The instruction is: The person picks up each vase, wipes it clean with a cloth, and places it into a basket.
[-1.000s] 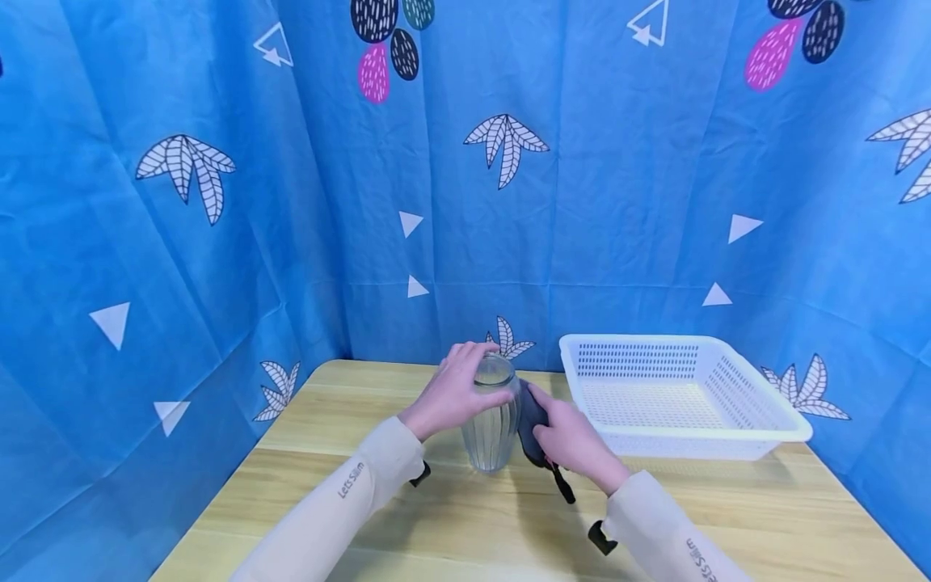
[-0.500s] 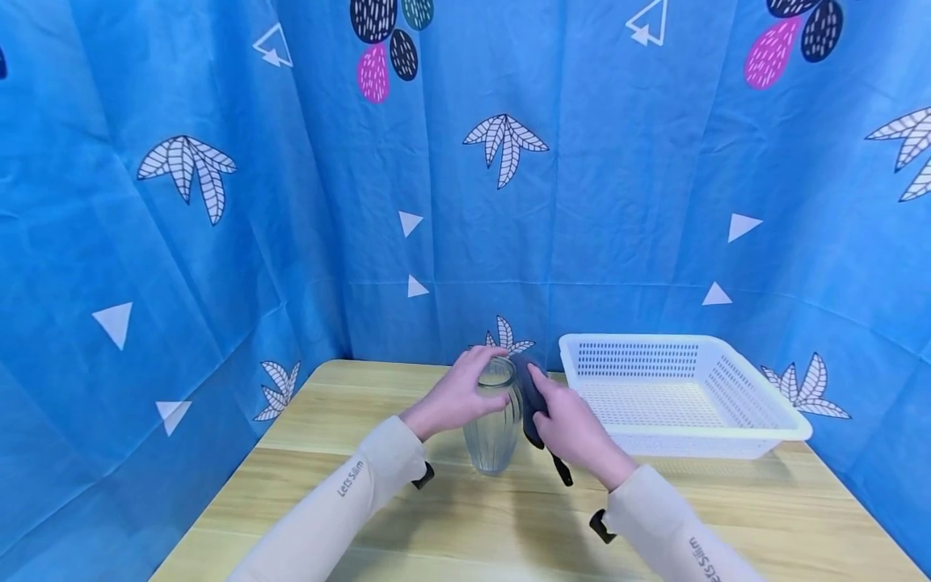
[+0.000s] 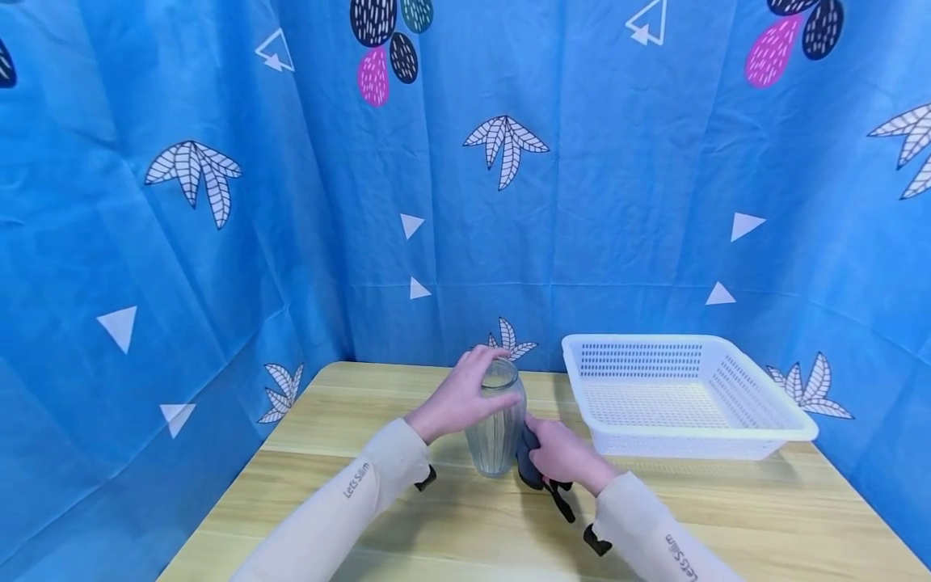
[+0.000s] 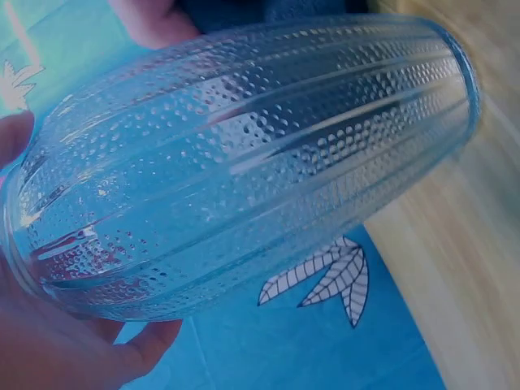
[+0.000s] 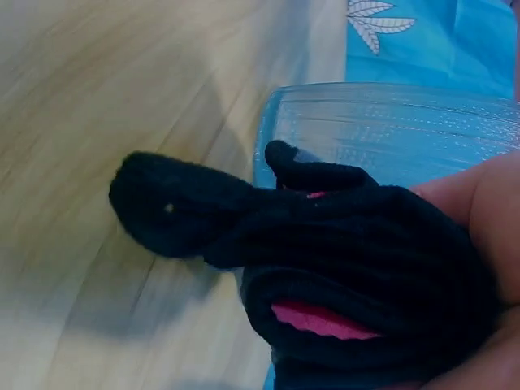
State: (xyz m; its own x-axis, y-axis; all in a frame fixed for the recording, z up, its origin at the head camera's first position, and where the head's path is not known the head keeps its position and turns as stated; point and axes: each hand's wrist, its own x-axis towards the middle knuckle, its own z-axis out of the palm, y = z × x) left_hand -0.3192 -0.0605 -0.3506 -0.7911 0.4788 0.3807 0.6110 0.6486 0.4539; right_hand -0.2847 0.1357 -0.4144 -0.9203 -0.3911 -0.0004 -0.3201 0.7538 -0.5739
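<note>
A clear ribbed glass vase (image 3: 489, 443) stands upright on the wooden table. My left hand (image 3: 460, 398) grips it near the rim, fingers on the far side and thumb across the near side. Dimpled bands between long ribs show on the vase (image 4: 244, 171) in the left wrist view. In my right hand (image 3: 566, 454) is a bunched dark cloth (image 5: 366, 252), with pink showing inside its folds and a loose end sticking out. The right hand holds this cloth right at the lower right side of the vase; part of it is hidden behind the fingers.
A white perforated plastic basket (image 3: 698, 436) sits at the back right of the wooden table (image 3: 451, 533), just beyond my right hand. A blue patterned curtain (image 3: 618, 202) hangs behind the table and along its sides.
My right hand and the dark cloth went up along the vase's right side, then came down lower than before. The left hand keeps its grip at the rim, and the vase stays nearly in place.
</note>
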